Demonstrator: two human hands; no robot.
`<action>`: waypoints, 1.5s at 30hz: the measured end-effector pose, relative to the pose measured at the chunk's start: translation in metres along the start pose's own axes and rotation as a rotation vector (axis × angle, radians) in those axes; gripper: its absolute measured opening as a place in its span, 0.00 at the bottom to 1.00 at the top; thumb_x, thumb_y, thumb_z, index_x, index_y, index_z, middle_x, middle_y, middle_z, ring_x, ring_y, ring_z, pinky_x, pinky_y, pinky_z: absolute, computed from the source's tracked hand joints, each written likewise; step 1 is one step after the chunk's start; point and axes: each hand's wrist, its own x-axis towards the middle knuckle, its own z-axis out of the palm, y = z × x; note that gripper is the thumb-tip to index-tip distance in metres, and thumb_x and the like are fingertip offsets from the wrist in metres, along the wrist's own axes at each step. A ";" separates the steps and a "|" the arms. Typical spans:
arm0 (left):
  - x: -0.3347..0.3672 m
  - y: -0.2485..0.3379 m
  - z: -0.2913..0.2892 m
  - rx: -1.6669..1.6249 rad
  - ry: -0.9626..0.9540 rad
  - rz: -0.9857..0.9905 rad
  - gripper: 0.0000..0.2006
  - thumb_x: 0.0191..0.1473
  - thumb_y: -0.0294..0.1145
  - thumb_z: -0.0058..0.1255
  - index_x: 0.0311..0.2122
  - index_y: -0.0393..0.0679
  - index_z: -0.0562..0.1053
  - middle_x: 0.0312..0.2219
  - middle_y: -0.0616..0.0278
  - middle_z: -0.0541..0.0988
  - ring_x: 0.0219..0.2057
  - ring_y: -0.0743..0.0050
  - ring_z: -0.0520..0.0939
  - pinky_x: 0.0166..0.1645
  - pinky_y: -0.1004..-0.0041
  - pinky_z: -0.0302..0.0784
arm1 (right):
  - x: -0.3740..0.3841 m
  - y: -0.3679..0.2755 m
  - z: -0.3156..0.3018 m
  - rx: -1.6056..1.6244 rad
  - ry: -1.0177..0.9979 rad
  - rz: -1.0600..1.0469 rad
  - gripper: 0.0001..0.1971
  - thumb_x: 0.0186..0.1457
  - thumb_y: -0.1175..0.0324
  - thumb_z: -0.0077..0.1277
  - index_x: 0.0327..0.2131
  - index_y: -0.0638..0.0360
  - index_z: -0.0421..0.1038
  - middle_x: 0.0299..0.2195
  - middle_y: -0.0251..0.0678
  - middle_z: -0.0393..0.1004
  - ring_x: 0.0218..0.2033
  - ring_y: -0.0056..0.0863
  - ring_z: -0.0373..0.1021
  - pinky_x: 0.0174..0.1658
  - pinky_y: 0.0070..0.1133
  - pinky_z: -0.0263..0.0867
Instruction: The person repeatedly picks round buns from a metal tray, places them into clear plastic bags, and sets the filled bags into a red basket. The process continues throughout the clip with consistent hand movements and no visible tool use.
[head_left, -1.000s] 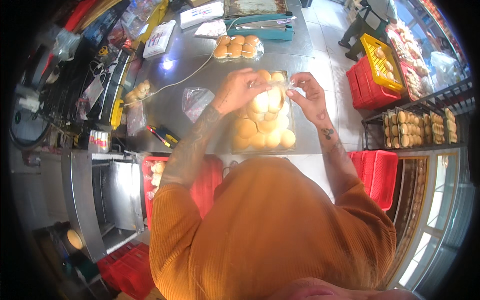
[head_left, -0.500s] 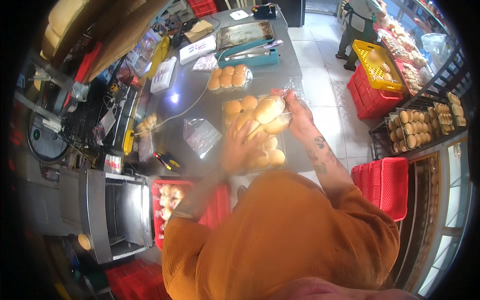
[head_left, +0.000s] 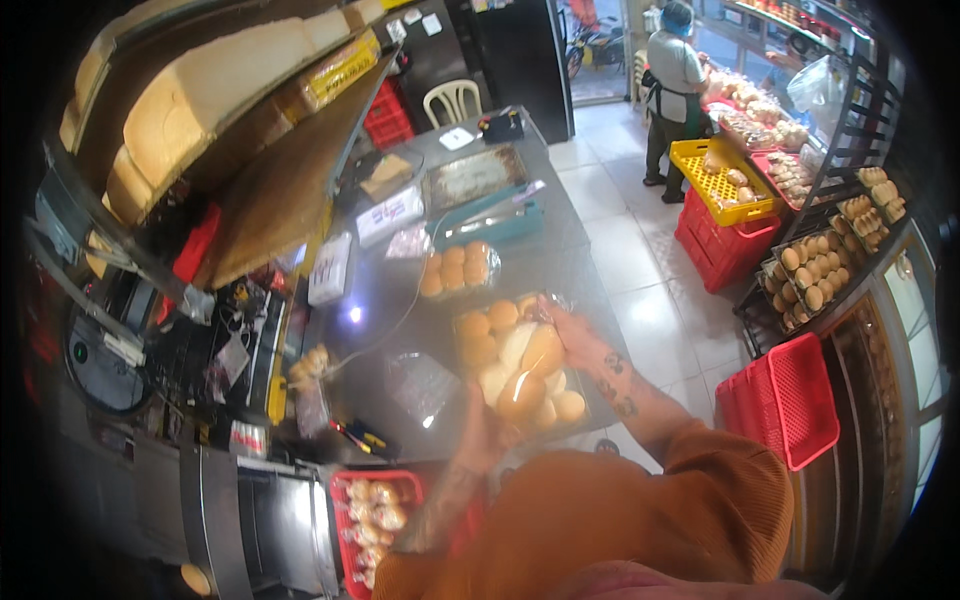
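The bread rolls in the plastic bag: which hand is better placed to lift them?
Probably the left hand: it is under the bread rolls, while the right hand holds the far side.

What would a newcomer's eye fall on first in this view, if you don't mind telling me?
Probably the golden buns at centre, lifted in a clear bag above the steel counter between the left hand below and the right hand beside them. Next, the bright crates: a yellow crate of buns and red crates on the floor at right, where another person stands by the shelves.
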 end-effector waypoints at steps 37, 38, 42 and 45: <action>-0.109 0.027 -0.161 1.287 0.303 0.622 0.13 0.61 0.35 0.62 0.49 0.47 0.85 0.50 0.56 0.77 0.55 0.49 0.78 0.63 0.53 0.73 | 0.057 0.160 0.112 -1.042 -0.569 0.507 0.33 0.72 0.31 0.39 0.41 0.54 0.74 0.42 0.35 0.81 0.43 0.25 0.78 0.47 0.23 0.74; -0.115 0.028 -0.168 1.431 0.241 0.539 0.12 0.60 0.37 0.62 0.47 0.48 0.85 0.50 0.57 0.77 0.55 0.51 0.78 0.63 0.53 0.73 | 0.053 0.168 0.120 -1.081 -0.674 0.733 0.34 0.72 0.30 0.40 0.43 0.55 0.76 0.39 0.34 0.80 0.40 0.24 0.78 0.46 0.23 0.74; -0.135 0.030 -0.227 1.377 0.129 0.432 0.12 0.61 0.40 0.61 0.45 0.47 0.84 0.47 0.59 0.75 0.55 0.60 0.77 0.65 0.53 0.71 | 0.026 0.234 0.155 -1.317 -0.968 0.704 0.27 0.73 0.40 0.48 0.45 0.57 0.78 0.36 0.34 0.80 0.36 0.26 0.77 0.42 0.27 0.72; -0.135 0.029 -0.305 1.013 -0.041 0.151 0.13 0.68 0.39 0.55 0.51 0.46 0.81 0.50 0.56 0.77 0.56 0.57 0.78 0.64 0.58 0.73 | 0.042 0.283 0.188 -1.540 -1.113 0.276 0.20 0.73 0.48 0.51 0.45 0.57 0.79 0.36 0.38 0.81 0.36 0.36 0.78 0.43 0.34 0.71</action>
